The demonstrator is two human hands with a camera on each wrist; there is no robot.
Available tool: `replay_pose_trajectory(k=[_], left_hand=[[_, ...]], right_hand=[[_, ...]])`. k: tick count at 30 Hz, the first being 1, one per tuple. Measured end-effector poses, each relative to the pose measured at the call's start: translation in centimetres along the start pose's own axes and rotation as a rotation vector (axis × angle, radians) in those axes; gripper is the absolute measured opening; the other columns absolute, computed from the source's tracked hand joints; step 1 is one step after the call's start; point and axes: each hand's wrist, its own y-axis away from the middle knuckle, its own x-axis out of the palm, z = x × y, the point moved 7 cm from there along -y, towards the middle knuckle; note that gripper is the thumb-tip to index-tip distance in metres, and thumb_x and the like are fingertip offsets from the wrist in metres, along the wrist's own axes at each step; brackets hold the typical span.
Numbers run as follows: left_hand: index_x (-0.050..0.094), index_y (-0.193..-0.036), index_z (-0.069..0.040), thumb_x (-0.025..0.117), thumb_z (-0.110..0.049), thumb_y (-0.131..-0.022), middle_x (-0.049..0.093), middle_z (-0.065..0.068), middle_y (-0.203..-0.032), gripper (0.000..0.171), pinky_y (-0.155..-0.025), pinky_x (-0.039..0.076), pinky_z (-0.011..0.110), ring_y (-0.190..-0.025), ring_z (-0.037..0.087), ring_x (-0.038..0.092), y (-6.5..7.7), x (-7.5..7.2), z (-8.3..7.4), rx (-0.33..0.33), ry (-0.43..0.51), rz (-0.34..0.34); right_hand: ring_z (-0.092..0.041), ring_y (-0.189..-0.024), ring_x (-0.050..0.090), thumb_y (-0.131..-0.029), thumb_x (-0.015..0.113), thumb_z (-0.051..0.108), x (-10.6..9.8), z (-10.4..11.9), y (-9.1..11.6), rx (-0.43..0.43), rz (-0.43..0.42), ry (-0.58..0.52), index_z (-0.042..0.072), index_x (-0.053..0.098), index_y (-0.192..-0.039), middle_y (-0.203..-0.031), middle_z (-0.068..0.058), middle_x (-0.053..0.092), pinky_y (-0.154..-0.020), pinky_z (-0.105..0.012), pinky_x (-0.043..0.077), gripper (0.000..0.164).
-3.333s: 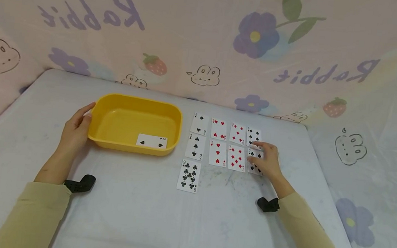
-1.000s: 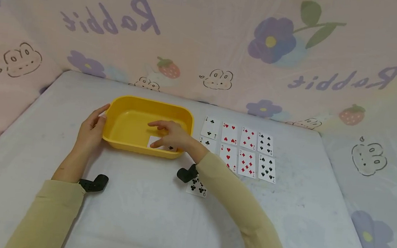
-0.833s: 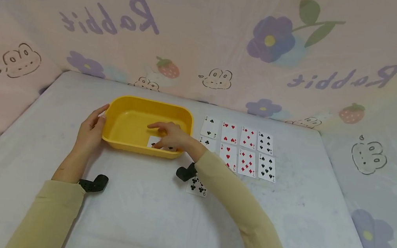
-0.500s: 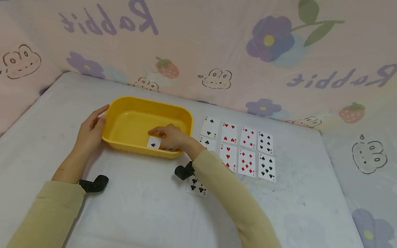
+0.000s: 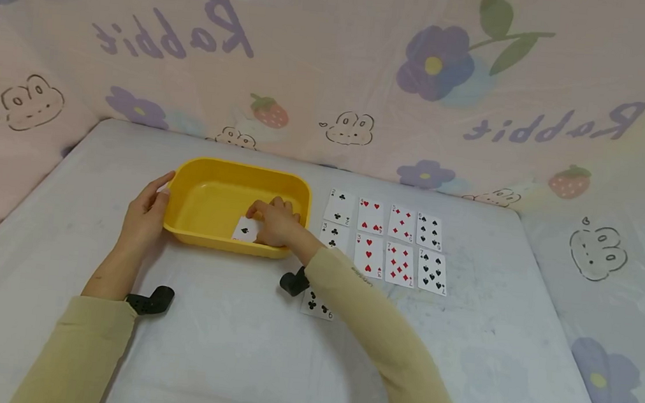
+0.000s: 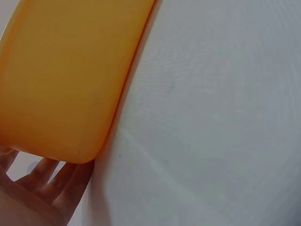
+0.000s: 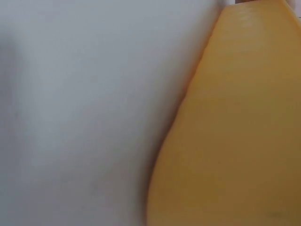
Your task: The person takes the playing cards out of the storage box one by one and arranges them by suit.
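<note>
My left hand [image 5: 147, 212] rests at the left end of a yellow plastic basin [image 5: 187, 238], thumb and fingers against its outer wall. In the left wrist view its fingers [image 6: 70, 188] lie straight along the underside of the basin's end. My right hand [image 5: 280, 223] reaches inside the basin at its near right corner. Its curled fingers hold a playing card [image 5: 246, 228], whose left part shows a black spade; the hand hides the rest. The right wrist view shows the basin's outer wall [image 7: 235, 122], with my right hand out of sight.
Right of the basin, playing cards lie face up in rows, among them the two of clubs [image 5: 338, 207], four of hearts [image 5: 370, 215] and seven of spades [image 5: 432, 272]. My right forearm partly covers the nine of clubs [image 5: 317, 304]. A printed cloth [image 5: 324, 54] hangs behind the table.
My right hand has moved from the cards at right into the basin, and its fingers have closed on the spade card, which has turned slightly. The left hand has stayed at the basin.
</note>
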Motion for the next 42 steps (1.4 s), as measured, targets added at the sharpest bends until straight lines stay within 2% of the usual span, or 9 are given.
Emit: replay_pose_trajectory(k=[2,8,12,17,23,28,35,39,42], left_hand=[[0.032,-0.150,-0.030,0.026,-0.036,-0.104,0.049,0.019,-0.132,0.047,-0.076,0.037,0.014,-0.095,0.016,0.044,-0.1,-0.1,0.2,-0.003,-0.005,-0.009],[0.029,-0.151,-0.028,0.025,-0.036,-0.104,0.049,0.020,-0.126,0.049,-0.074,0.038,0.015,-0.090,0.016,0.044,0.1,0.1,0.2,0.019,-0.013,0.016],[0.029,-0.152,-0.028,0.025,-0.036,-0.104,0.048,0.021,-0.129,0.049,-0.076,0.037,0.015,-0.094,0.018,0.045,0.0,0.3,0.3,0.015,-0.010,0.022],[0.028,-0.152,-0.029,0.024,-0.036,-0.104,0.048,0.022,-0.134,0.048,-0.079,0.036,0.016,-0.100,0.020,0.044,-0.1,0.1,0.2,0.016,-0.016,0.021],[0.028,-0.152,-0.030,0.025,-0.038,-0.104,0.047,0.021,-0.137,0.049,-0.078,0.036,0.015,-0.100,0.019,0.045,-0.2,-0.1,0.2,0.004,-0.004,0.023],[0.027,-0.152,-0.031,0.024,-0.038,-0.104,0.045,0.021,-0.140,0.049,-0.081,0.038,0.018,-0.102,0.019,0.045,-0.1,-0.1,0.2,-0.011,-0.010,0.026],[0.028,-0.152,-0.030,0.025,-0.037,-0.104,0.045,0.021,-0.140,0.048,-0.081,0.036,0.016,-0.101,0.016,0.044,-0.1,-0.1,0.2,-0.008,-0.005,0.024],[0.028,-0.151,-0.030,0.025,-0.037,-0.104,0.047,0.020,-0.138,0.048,-0.078,0.036,0.013,-0.097,0.014,0.045,-0.1,0.0,0.1,0.006,-0.004,0.019],[0.028,-0.151,-0.030,0.025,-0.037,-0.104,0.047,0.020,-0.138,0.048,-0.078,0.037,0.013,-0.097,0.014,0.045,-0.1,0.0,0.1,0.006,-0.003,0.020]], right_hand=[[-0.026,-0.117,0.036,-0.082,0.074,0.016,0.0,0.1,-0.1,-0.001,-0.019,-0.006,0.026,0.053,-0.131,-0.131,-0.009,0.042,-0.099,-0.044,0.034,0.054],[-0.023,-0.112,0.040,-0.081,0.076,0.018,0.3,0.0,-0.6,0.027,-0.022,-0.019,0.028,0.044,-0.143,-0.133,-0.009,0.041,-0.089,-0.032,0.041,0.071],[-0.022,-0.108,0.043,-0.081,0.076,0.017,0.3,-0.5,-0.9,0.044,-0.024,-0.107,0.026,0.050,-0.139,-0.137,-0.010,0.045,-0.078,-0.024,0.043,0.065],[-0.021,-0.098,0.050,-0.086,0.070,0.012,0.2,-0.8,-1.1,0.030,-0.013,-0.295,0.023,0.055,-0.134,-0.139,-0.011,0.050,-0.058,-0.019,0.041,0.052],[-0.022,-0.096,0.052,-0.089,0.068,0.015,-0.8,-1.2,-0.9,0.055,-0.145,-0.466,0.019,0.051,-0.130,-0.125,-0.013,0.055,-0.074,-0.022,0.050,0.045],[-0.023,-0.102,0.055,-0.090,0.067,0.017,-1.6,-1.4,-0.7,0.038,-0.239,-0.554,0.018,0.048,-0.131,-0.129,-0.011,0.055,-0.085,-0.029,0.052,0.046],[-0.021,-0.110,0.057,-0.092,0.063,0.013,-2.8,-1.3,0.4,-0.112,-0.378,-0.656,0.018,0.048,-0.135,-0.129,-0.008,0.056,-0.091,-0.031,0.050,0.045],[-0.017,-0.122,0.051,-0.093,0.059,0.009,-3.4,-1.4,1.1,-0.231,-0.464,-0.759,0.012,0.049,-0.133,-0.136,-0.005,0.052,-0.102,-0.029,0.043,0.041],[-0.020,-0.120,0.052,-0.092,0.059,0.005,-3.8,-1.6,1.5,-0.287,-0.504,-0.842,0.008,0.049,-0.133,-0.138,-0.008,0.050,-0.100,-0.030,0.045,0.042]])
